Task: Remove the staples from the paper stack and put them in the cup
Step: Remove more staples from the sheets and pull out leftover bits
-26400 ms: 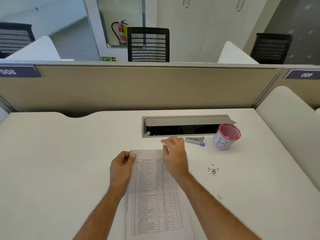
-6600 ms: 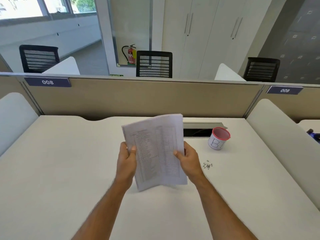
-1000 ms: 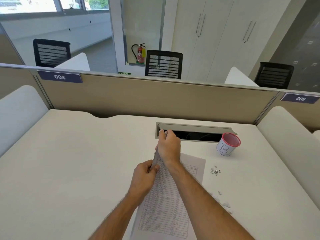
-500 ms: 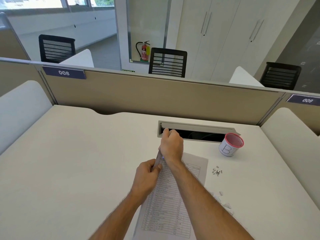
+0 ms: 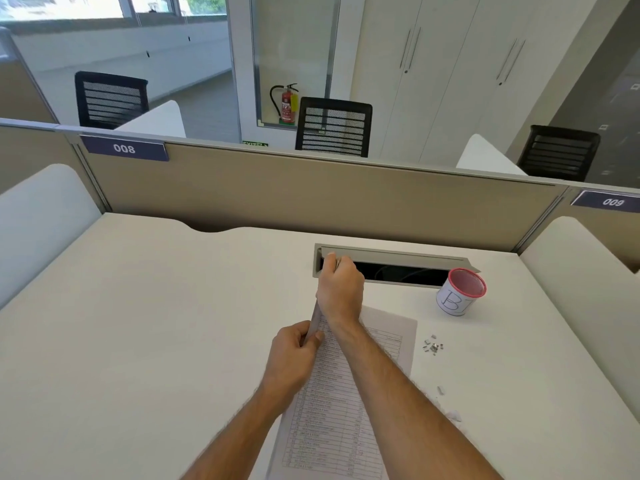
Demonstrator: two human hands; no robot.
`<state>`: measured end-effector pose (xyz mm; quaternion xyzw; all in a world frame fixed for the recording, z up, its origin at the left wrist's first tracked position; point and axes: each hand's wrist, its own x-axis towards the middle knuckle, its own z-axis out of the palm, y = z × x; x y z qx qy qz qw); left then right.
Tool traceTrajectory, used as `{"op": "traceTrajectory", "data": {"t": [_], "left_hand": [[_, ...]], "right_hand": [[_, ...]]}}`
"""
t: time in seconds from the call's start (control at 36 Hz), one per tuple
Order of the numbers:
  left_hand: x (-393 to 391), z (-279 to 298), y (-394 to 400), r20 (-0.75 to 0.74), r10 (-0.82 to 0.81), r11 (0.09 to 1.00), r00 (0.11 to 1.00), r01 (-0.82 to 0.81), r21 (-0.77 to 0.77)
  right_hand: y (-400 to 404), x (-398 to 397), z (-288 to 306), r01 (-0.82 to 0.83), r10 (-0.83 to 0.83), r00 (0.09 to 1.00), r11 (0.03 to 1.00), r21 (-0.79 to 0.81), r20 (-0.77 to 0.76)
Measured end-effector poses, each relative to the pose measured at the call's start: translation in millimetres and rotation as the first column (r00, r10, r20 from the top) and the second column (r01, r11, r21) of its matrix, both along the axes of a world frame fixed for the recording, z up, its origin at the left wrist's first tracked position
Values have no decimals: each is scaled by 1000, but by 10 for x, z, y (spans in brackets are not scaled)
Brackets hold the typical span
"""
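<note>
The printed paper stack (image 5: pixel 346 410) lies on the white desk in front of me. My left hand (image 5: pixel 294 355) pinches its raised left edge. My right hand (image 5: pixel 339 292) is closed at the stack's top left corner around a small metal tool, with only the silvery tip (image 5: pixel 335 260) showing above the fingers. The white cup with a red rim (image 5: pixel 460 292), marked B, stands to the right, apart from both hands. A small pile of loose staples (image 5: pixel 431 346) lies on the desk between the cup and the paper.
An open cable hatch (image 5: pixel 391 263) is set into the desk just beyond my right hand. Small paper scraps (image 5: pixel 440 389) lie right of the stack. A beige partition (image 5: pixel 311 195) closes off the back, and white dividers stand at both sides.
Both hands keep the same grip on the paper edge and the tool. Only my view has shifted slightly.
</note>
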<state>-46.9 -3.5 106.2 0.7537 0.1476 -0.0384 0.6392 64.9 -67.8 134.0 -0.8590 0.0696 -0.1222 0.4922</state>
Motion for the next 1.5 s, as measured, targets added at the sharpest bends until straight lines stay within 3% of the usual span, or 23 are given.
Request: {"op": "traceTrajectory", "data": {"t": [0.56,0.83,1.11,1.5], "left_hand": [[52,-17,17,12,15,1000,1000,-16,11],[83,-99,57,36,4,1000,999,-4,4],[114,-121,58,34,13,1000,999,-12,-14],[107,-88,69,-2,-18,1000,1000,18,-6]], "right_hand": [[12,6,48,-24,25,999,999,-22,21],[-2,-9,67,-66,63,996,996,52,66],[15,22,68,-82,82,991,997,-4,102],[-23,34,13,-110,95,991,978,177,92]]}}
